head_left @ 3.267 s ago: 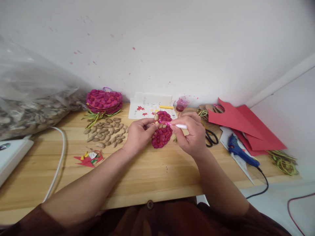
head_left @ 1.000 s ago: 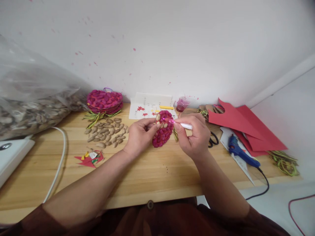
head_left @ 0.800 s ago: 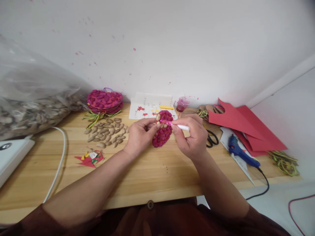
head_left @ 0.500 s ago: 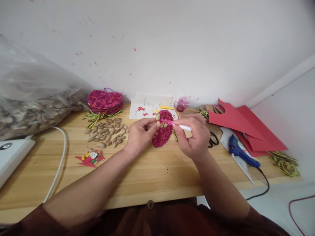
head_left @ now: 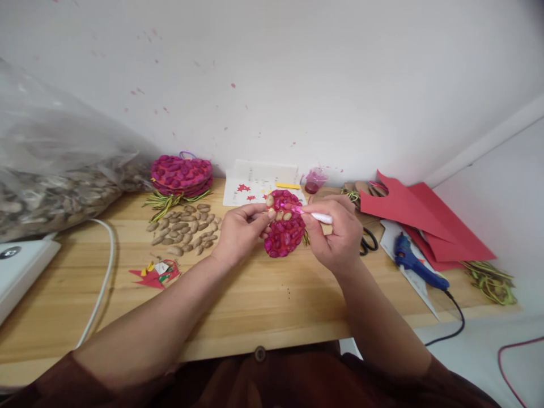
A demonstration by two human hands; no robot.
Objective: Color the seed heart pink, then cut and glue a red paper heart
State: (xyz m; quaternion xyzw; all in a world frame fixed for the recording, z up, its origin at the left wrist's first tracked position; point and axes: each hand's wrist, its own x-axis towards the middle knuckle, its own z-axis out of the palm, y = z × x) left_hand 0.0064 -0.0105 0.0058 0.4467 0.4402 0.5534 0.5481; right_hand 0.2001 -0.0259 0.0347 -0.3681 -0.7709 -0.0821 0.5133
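A round craft piece covered with peanut shells (head_left: 284, 237) stands tilted above the table at the middle; most shells are magenta, while several near its upper left are bare tan. My left hand (head_left: 242, 231) pinches its left edge between thumb and fingers. In my right hand (head_left: 338, 231) is a paintbrush (head_left: 322, 217) with a white handle, its pink tip against the upper part of the piece. Fingers partly hide the edges. Beyond it stands a plastic cup with magenta paint (head_left: 315, 180). Loose tan peanut shells (head_left: 187, 228) lie left of my left hand.
At the left are a clear bag of shells (head_left: 55, 192) and a white cable (head_left: 105, 272). Stacked magenta pieces (head_left: 182, 174) sit at the back. Red paper (head_left: 425, 221), a blue glue gun (head_left: 419, 266) and black scissor handles (head_left: 369, 241) lie right. Red scraps (head_left: 155, 276) lie front left.
The craft piece has turned to face me more, showing more of its surface and bare shells. The brush tip has shifted slightly right; both hands keep their holds.
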